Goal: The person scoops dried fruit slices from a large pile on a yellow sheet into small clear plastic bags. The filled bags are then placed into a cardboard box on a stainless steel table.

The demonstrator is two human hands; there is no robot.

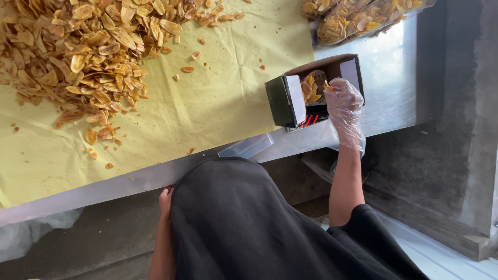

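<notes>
While in right grip (343,98): chip (328,86).

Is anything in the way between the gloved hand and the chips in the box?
Nothing visible. The right hand is already at the open top of the box, with its fingertips right against the chips inside.

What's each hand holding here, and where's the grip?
Right hand, in a clear glove, pinches a chip by its edge with its fingers, over the open box. Left hand is down by the table edge, mostly hidden; cannot tell.
</notes>
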